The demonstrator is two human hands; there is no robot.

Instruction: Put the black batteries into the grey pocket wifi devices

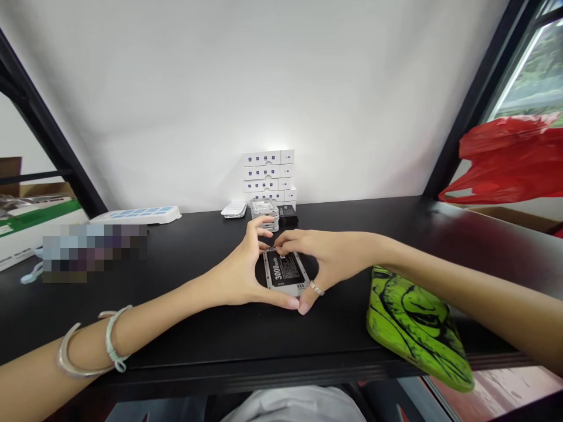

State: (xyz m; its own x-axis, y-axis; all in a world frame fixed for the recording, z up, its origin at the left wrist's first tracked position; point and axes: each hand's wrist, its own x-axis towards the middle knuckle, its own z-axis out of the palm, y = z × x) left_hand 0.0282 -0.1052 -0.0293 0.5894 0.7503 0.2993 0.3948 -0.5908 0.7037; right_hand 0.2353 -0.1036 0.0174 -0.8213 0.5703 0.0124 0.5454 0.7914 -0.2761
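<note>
Left hand (pixel 246 275), right hand (pixel 329 252) gripping grey device frame (pixel 287 289), 3000mAh battery (pixel 288 269) between them; even fingertip pressure probably best.

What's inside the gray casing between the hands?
A black battery marked 3000mAh. The right hand covers part of the casing at its far end; anything beneath the battery is hidden.

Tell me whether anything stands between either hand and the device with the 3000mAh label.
Nothing visible does: the left hand and right hand curve around the device. The stacked gray housings sit beyond it, and the green patterned case lies off to its right; neither is in the way.
</note>
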